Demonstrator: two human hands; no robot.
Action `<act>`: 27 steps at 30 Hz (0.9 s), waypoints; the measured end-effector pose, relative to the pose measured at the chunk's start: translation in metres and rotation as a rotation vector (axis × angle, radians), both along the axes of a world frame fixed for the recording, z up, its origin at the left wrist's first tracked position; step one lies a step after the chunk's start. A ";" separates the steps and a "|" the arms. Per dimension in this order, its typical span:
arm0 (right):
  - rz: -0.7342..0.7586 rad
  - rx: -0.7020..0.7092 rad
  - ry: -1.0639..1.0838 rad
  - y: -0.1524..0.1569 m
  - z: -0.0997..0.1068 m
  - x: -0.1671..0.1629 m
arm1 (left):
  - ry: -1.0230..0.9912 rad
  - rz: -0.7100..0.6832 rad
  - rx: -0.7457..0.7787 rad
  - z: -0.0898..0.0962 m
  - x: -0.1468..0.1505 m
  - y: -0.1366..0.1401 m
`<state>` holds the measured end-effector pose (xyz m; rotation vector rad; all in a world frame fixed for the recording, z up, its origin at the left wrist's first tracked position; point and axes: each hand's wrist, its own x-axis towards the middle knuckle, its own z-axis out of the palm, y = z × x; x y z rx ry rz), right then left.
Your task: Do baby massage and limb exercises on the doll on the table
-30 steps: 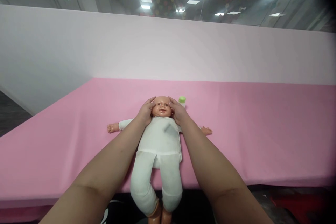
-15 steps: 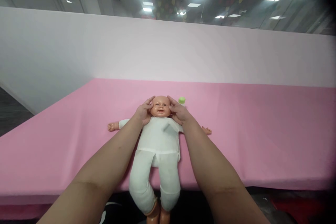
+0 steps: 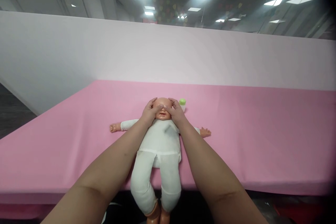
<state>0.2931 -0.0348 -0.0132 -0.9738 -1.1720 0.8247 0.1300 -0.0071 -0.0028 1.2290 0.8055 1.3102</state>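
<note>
A baby doll (image 3: 160, 138) in a white cloth suit lies on its back with its head at the far end. Its arms stretch out to both sides, and its lower legs hang past the near edge of the table. My left hand (image 3: 151, 112) cups the left side of the doll's head, its thumb laid across one eye. On the opposite side my right hand (image 3: 176, 112) holds the head in the same way, thumb over the other eye. Between the thumbs the nose and mouth show; both eyes are covered.
A small bottle with a green cap (image 3: 182, 103) stands just beyond my right hand. Pink covering (image 3: 249, 136) spreads over the table under the doll. A low white wall (image 3: 162, 54) runs along the back, with glass and ceiling lights above it.
Both thumbs have moved inward from the sides of the doll's face onto its eyes. The hands remain around the head, and the view has shifted slightly.
</note>
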 end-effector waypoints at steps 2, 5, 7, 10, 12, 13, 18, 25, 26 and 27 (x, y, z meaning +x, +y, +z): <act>-0.014 -0.009 -0.024 0.003 -0.002 0.001 | -0.008 0.000 -0.015 0.000 0.000 0.000; 0.013 -0.050 0.002 0.008 -0.006 0.001 | -0.059 -0.019 -0.062 0.004 0.001 -0.002; 0.045 -0.085 0.044 0.012 -0.008 0.001 | -0.086 -0.021 -0.103 0.007 0.002 -0.003; 0.090 -0.124 0.127 0.016 -0.011 0.002 | -0.120 -0.041 -0.173 0.011 0.002 -0.002; 0.123 -0.144 0.188 0.016 -0.012 0.004 | -0.152 -0.064 -0.220 0.012 0.001 -0.001; 0.140 -0.153 0.217 0.015 -0.012 0.004 | -0.164 -0.076 -0.239 0.013 0.000 0.000; 0.260 -0.202 0.348 0.005 -0.005 0.009 | -0.220 -0.104 -0.298 0.015 -0.006 0.003; 0.392 -0.230 0.291 -0.012 0.010 0.015 | -0.150 -0.250 -0.220 0.013 -0.009 0.001; 0.392 -0.236 0.238 -0.013 0.011 0.017 | -0.121 -0.270 -0.214 0.012 -0.011 0.001; 0.389 -0.243 0.172 -0.015 0.011 0.018 | -0.088 -0.279 -0.217 0.011 -0.012 0.001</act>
